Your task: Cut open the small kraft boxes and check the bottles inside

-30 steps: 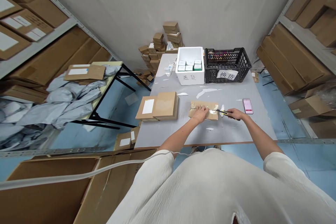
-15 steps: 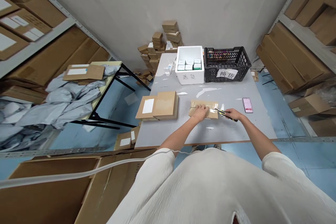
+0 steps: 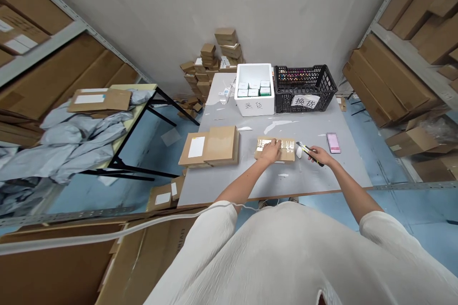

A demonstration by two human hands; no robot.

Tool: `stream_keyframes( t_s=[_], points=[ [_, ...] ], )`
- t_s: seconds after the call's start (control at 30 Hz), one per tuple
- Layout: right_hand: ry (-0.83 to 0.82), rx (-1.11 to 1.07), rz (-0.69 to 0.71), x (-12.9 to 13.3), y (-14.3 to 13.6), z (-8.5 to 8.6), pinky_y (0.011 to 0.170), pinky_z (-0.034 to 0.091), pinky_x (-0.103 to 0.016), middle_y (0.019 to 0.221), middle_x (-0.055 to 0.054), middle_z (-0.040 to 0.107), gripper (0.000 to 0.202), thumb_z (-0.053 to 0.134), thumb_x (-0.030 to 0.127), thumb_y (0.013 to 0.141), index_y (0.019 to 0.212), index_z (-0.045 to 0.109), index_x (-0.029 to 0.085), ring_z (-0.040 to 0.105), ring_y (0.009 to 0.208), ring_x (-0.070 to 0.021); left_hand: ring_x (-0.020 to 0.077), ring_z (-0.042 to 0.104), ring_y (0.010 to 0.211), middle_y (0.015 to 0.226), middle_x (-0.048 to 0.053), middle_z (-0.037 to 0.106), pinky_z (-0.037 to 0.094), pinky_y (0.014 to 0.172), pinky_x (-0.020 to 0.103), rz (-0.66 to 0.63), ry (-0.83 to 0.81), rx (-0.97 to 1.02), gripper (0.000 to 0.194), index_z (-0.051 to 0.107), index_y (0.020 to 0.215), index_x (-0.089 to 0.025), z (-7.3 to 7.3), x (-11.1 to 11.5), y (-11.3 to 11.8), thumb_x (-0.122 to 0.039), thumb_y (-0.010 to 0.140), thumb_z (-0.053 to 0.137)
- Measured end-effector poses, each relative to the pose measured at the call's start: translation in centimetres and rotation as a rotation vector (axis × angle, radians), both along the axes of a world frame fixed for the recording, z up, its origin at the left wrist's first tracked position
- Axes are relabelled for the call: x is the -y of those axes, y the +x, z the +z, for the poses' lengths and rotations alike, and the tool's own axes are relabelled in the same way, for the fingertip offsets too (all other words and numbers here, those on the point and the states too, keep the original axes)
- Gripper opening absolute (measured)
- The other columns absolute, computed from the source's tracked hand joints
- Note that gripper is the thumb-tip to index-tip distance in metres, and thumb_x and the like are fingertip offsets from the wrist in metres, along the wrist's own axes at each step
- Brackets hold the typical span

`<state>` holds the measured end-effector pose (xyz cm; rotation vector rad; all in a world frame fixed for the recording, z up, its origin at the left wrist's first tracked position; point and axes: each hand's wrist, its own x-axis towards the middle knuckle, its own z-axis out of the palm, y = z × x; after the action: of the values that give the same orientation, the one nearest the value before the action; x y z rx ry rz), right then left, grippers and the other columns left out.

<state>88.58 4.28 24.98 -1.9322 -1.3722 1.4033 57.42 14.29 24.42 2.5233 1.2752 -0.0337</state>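
Note:
A small cardboard box [image 3: 286, 155] with shiny clear tape along its top lies on the grey table. My left hand [image 3: 271, 150] is on top of it, with its fingers bent over the taped middle and gripping it in place. To the right of the box, my right hand [image 3: 319, 155] is closed around a black and yellow utility knife [image 3: 309, 152]. The blade points up and left, just off the box's right end. Beside the blade lies a white scrap of paper [image 3: 299, 152].
Larger cardboard boxes [image 3: 222, 145] sit on the table's left. Behind stand a white foam box [image 3: 255, 106] holding small cartons and a black plastic crate [image 3: 306, 90] with a paper sign. A pink-screened phone [image 3: 333, 143] lies at right. Shelves of cartons flank both sides.
The knife has come away from the box's right end, and its tip is now apart from the cardboard. My left hand stays on the box. The whole view has shifted slightly.

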Motion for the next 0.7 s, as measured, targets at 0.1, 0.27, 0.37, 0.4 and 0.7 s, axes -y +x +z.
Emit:
stream_keyframes(
  t_s=[0.1,0.27,0.37,0.4,0.7],
  points=[
    [0.101,0.06,0.027,0.5,-0.4,0.5,0.068,0.054,-0.026,0.1,-0.007,0.081,0.043,0.053,0.059,0.107,0.125,0.066,0.022,0.071,0.079,-0.0183,0.0312,0.064,0.126,0.152,0.018,0.056,0.046,0.112,0.046,0.06,0.021,-0.018,0.047,0.049,0.154,-0.023,0.0,-0.6,0.9,-0.024,0.107,0.05],
    [0.268,0.29,0.232,1.0,-1.5,1.4,0.093,0.054,-0.035,0.123,-0.009,0.08,0.04,0.056,0.049,0.107,0.133,0.075,0.025,0.071,0.107,-0.0263,0.0318,0.053,0.142,0.153,0.02,0.056,0.04,0.119,0.049,0.047,0.107,-0.035,0.059,0.048,0.154,-0.021,-0.9,-1.4,1.7,-0.007,0.097,0.052],
    [0.33,0.483,0.323,0.8,-2.1,1.4,0.101,0.05,-0.038,0.129,-0.01,0.079,0.039,0.063,0.041,0.104,0.139,0.076,0.026,0.069,0.119,-0.0302,0.0318,0.041,0.155,0.162,0.019,0.05,0.032,0.126,0.054,0.029,0.119,-0.029,0.063,0.045,0.157,-0.023,-1.5,-1.8,1.7,-0.006,0.097,0.05],
    [0.334,0.541,0.338,0.7,-2.2,1.3,0.103,0.05,-0.038,0.128,-0.01,0.079,0.04,0.064,0.039,0.104,0.14,0.076,0.027,0.068,0.12,-0.0309,0.0321,0.038,0.157,0.164,0.019,0.048,0.03,0.128,0.055,0.028,0.108,-0.03,0.062,0.044,0.158,-0.023,-1.6,-1.8,1.7,-0.008,0.099,0.049],
    [0.351,0.691,0.358,0.0,-3.0,0.2,0.103,0.046,-0.039,0.123,-0.012,0.078,0.042,0.064,0.038,0.106,0.146,0.073,0.028,0.066,0.119,-0.0311,0.0371,0.042,0.153,0.168,0.022,0.045,0.037,0.121,0.054,0.078,0.012,0.001,0.072,0.035,0.169,-0.024,-1.0,-2.7,1.8,-0.019,0.1,0.055]
  ],
)
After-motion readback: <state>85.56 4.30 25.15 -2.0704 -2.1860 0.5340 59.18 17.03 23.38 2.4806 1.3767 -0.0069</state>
